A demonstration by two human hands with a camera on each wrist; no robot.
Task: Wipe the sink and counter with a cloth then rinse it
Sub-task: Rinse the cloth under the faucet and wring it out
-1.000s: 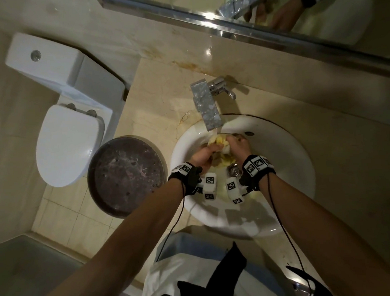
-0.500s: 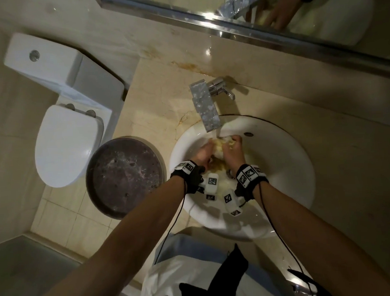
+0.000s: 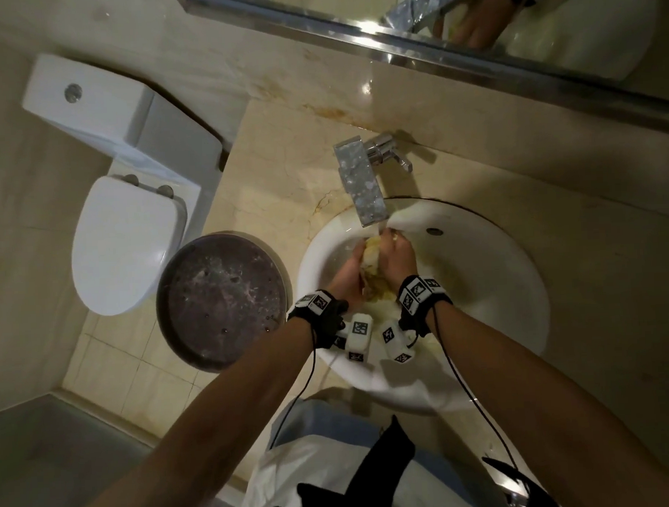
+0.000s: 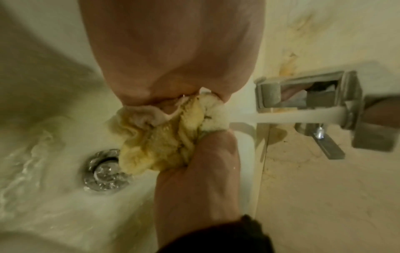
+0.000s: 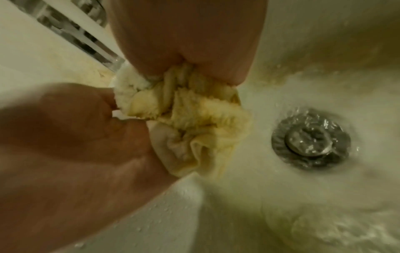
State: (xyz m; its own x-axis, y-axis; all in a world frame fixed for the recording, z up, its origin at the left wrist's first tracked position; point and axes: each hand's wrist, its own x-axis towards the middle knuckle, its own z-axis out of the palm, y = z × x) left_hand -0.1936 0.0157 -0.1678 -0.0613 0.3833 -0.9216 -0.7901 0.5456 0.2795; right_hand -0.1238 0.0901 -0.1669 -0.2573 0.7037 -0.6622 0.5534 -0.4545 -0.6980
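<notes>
A wadded, wet yellow cloth [image 3: 371, 261] is held inside the white sink [image 3: 499, 284], just under the square chrome tap [image 3: 360, 187]. My left hand [image 3: 345, 277] grips its left side and my right hand [image 3: 397, 256] grips its right side, with the fingers of both curled into the cloth. In the left wrist view, the water stream [image 4: 270, 118] from the tap hits the cloth [image 4: 168, 135], held between my left hand [image 4: 173, 51] and right hand [image 4: 199, 179]. The right wrist view shows the cloth [image 5: 194, 123] bunched beside the drain [image 5: 309, 138], with water running over the basin.
The beige stone counter [image 3: 595, 299] surrounds the sink, stained near the tap base. A dark round pan [image 3: 220, 300] stands on the floor left of the counter, and beyond it a white toilet [image 3: 121, 243]. A mirror [image 3: 468, 17] hangs above the back wall.
Both hands have shifted with the cloth toward the tap's outlet and closed tighter together on it. Water keeps running.
</notes>
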